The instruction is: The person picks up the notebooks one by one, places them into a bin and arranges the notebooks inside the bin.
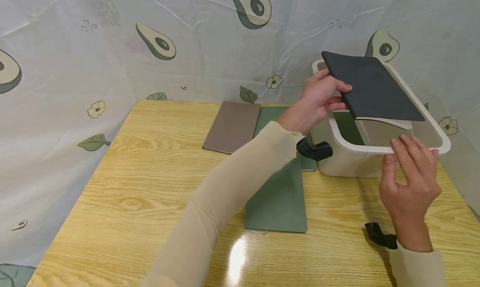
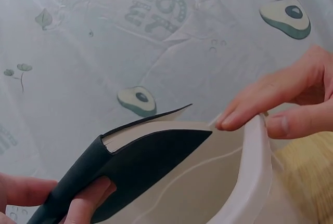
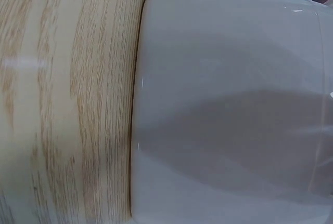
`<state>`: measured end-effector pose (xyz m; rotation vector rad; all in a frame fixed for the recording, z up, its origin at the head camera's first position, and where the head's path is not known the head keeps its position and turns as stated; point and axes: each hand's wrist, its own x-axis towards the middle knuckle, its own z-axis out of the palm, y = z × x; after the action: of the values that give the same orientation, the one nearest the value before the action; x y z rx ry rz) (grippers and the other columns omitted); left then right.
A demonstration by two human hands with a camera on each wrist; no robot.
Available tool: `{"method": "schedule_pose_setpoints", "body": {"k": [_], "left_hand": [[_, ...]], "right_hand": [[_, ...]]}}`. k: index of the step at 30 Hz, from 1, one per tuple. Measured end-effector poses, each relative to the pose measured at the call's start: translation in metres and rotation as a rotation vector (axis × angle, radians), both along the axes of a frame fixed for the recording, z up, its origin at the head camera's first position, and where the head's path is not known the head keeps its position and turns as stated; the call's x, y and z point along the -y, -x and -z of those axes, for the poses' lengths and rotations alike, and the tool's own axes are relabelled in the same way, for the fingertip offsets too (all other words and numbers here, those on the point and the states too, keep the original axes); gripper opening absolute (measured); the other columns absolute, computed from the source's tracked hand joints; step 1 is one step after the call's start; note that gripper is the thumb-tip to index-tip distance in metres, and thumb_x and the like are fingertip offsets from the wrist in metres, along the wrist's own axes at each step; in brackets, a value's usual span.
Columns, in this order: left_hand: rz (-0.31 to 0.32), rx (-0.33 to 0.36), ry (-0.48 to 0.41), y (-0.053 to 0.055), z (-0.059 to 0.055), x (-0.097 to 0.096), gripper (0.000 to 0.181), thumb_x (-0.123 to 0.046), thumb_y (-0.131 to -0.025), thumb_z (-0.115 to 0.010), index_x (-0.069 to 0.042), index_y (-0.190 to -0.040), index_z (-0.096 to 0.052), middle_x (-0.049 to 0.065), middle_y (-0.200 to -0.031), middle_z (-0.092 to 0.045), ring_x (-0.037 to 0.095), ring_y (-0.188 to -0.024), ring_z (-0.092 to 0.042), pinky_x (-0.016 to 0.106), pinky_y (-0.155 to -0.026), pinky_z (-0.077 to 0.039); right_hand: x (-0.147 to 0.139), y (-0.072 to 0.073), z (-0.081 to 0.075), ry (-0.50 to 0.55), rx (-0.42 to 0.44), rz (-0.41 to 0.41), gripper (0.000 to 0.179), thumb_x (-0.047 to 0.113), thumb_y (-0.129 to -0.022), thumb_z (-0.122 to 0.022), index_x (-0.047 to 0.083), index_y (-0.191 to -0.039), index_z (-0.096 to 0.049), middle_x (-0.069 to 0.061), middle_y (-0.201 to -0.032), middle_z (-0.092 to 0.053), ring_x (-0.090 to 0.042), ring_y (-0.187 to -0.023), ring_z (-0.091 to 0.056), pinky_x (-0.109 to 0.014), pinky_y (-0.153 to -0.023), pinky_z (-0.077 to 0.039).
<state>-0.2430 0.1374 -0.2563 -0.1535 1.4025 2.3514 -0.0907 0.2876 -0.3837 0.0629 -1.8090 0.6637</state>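
My left hand (image 1: pixel 318 95) pinches a dark softcover notebook (image 1: pixel 375 87) by its spine edge, thumb on top and fingers below. The notebook hangs tilted over the opening of a white plastic bin (image 1: pixel 345 164); in the left wrist view its pages (image 2: pixel 156 130) fan slightly apart at the end. At the bin's near rim, my right hand (image 1: pixel 410 187) holds on, fingers over the inside and thumb outside. Inside the bin a dark green notebook (image 1: pixel 346 126) stands against the left wall. The bin's outer wall (image 3: pixel 234 104) fills most of the right wrist view.
Left of the bin, a brown notebook (image 1: pixel 232 126) and a green notebook (image 1: pixel 277 203) lie on the wooden table (image 1: pixel 150 187). Another green notebook (image 1: pixel 273 112) is partly hidden by my left arm. An avocado-print curtain (image 1: pixel 210 41) hangs behind the table.
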Motion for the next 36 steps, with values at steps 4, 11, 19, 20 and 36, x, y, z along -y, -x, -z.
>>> {"method": "schedule_pose_setpoints", "body": {"k": [4, 11, 19, 20, 36], "left_hand": [[-0.01, 0.001, -0.004, -0.002, -0.002, -0.003, 0.073, 0.015, -0.088, -0.069, -0.024, -0.149, -0.06, 0.007, -0.09, -0.071, 0.043, -0.102, -0.079, 0.053, -0.092, -0.063], [-0.019, -0.012, 0.007, -0.002, -0.003, -0.008, 0.07, 0.015, -0.088, -0.07, -0.022, -0.147, -0.061, 0.007, -0.087, -0.07, 0.042, -0.097, -0.079, 0.053, -0.089, -0.063], [-0.031, -0.006, 0.065, 0.0, 0.0, -0.013, 0.077, 0.014, -0.088, -0.071, -0.027, -0.152, -0.055, 0.009, -0.086, -0.071, 0.036, -0.088, -0.081, 0.048, -0.083, -0.065], [-0.032, -0.014, 0.085, 0.0, 0.001, -0.013, 0.077, 0.013, -0.089, -0.071, -0.027, -0.153, -0.055, 0.009, -0.086, -0.07, 0.034, -0.085, -0.081, 0.046, -0.082, -0.065], [0.003, -0.081, 0.627, -0.011, 0.005, -0.044, 0.019, -0.002, -0.09, -0.078, -0.006, -0.104, -0.067, 0.008, -0.085, -0.075, 0.021, -0.054, -0.074, 0.02, -0.049, -0.052]], "right_hand": [[-0.006, 0.002, 0.004, -0.006, -0.003, -0.004, 0.03, 0.021, -0.099, -0.067, 0.003, -0.12, -0.08, -0.023, -0.125, -0.076, -0.045, -0.128, -0.066, -0.056, -0.128, -0.034], [-0.011, 0.006, 0.006, -0.017, 0.004, -0.006, 0.031, 0.023, -0.1, -0.067, 0.007, -0.122, -0.08, -0.02, -0.127, -0.076, -0.043, -0.13, -0.066, -0.055, -0.128, -0.035], [-0.012, 0.007, 0.003, -0.039, 0.03, 0.0, 0.033, 0.024, -0.1, -0.066, 0.007, -0.124, -0.08, -0.02, -0.128, -0.075, -0.044, -0.13, -0.066, -0.058, -0.127, -0.034], [-0.012, 0.008, 0.004, -0.04, 0.028, 0.0, 0.032, 0.025, -0.1, -0.066, 0.008, -0.124, -0.08, -0.02, -0.128, -0.076, -0.044, -0.13, -0.066, -0.058, -0.127, -0.034], [-0.013, 0.004, 0.007, -0.038, 0.039, 0.008, 0.032, 0.024, -0.1, -0.065, 0.006, -0.123, -0.08, -0.02, -0.127, -0.076, -0.043, -0.13, -0.066, -0.061, -0.127, -0.034]]}}
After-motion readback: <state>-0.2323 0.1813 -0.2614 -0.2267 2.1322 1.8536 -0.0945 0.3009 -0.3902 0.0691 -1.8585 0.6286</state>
